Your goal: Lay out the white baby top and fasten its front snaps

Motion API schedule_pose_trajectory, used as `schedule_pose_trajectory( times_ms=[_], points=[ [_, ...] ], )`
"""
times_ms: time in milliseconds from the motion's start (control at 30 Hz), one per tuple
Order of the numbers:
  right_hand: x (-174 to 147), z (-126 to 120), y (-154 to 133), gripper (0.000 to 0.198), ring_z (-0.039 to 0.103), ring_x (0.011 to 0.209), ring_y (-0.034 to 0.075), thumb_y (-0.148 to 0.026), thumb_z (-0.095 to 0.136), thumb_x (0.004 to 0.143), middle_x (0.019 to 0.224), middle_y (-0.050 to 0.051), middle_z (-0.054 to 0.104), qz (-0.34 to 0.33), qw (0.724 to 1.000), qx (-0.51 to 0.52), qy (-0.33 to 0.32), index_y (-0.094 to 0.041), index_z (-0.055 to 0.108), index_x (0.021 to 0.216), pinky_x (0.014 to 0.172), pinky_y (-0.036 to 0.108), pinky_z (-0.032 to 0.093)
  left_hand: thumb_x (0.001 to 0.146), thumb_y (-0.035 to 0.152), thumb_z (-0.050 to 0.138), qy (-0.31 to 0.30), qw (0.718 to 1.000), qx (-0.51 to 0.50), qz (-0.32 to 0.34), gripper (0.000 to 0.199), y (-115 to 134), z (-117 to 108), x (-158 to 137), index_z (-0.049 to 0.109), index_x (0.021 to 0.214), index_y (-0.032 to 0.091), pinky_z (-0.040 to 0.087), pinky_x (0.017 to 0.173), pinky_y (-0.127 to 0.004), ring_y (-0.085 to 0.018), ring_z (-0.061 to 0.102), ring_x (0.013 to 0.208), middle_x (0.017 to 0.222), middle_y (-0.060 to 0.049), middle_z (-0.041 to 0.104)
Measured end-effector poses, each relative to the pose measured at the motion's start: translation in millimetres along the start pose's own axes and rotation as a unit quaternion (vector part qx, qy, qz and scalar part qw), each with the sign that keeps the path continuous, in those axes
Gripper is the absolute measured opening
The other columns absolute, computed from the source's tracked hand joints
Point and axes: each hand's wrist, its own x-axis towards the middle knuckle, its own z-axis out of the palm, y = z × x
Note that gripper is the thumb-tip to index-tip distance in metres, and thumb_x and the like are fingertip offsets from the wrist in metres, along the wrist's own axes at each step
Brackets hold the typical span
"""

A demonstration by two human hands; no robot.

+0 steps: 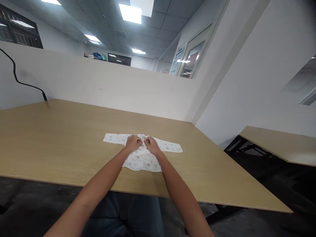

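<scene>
A small white baby shirt [140,161] with a scattered print lies flat on the wooden table [74,138], both long sleeves spread out to the sides. Its front opening runs down the middle, with the neckline toward the far side. My left hand [134,143] is closed at the upper chest, just left of the opening, its fingers pinching the fabric edge. Opposite it, my right hand [151,144] is curled closed on the right edge of the same opening. A narrow gap separates the two hands. The fingertips are partly hidden by the hands themselves.
A white partition wall [118,89] borders the table's far side. At the back left, a black cable [29,85] comes down to the tabletop. Another table [278,141] stands to the right, beyond the corner. The table's near edge is above my legs [128,214].
</scene>
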Motion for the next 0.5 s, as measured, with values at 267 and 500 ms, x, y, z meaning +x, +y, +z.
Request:
schedule_pose_trajectory(
  times_ms=[267,500],
  points=[
    [-9.9,-18.6,2.2,0.021,0.059,0.09,0.02,-0.021,0.051,0.088,0.093,0.004,0.068,-0.04,0.999,0.013,-0.019,-0.021,0.07,0.098,0.086,0.032,0.046,0.096,0.028,0.053,0.039,0.992,0.104,0.062,0.022,-7.1,8.1,-13.3,0.068,0.11,0.021,0.045,0.097,-0.046,-0.03,0.057,0.113,0.115,-0.011,0.065],
    [-23.2,-26.9,-4.5,0.03,0.055,0.108,0.024,-0.019,0.053,0.094,0.111,0.008,0.066,-0.102,0.993,-0.031,-0.055,-0.022,0.069,0.119,0.102,0.04,0.043,0.093,0.029,0.058,0.011,0.993,0.067,0.101,0.031,-20.5,-0.7,-14.1,0.067,0.121,0.02,0.046,0.105,-0.047,-0.03,0.057,0.118,0.121,-0.011,0.064]
  ],
)
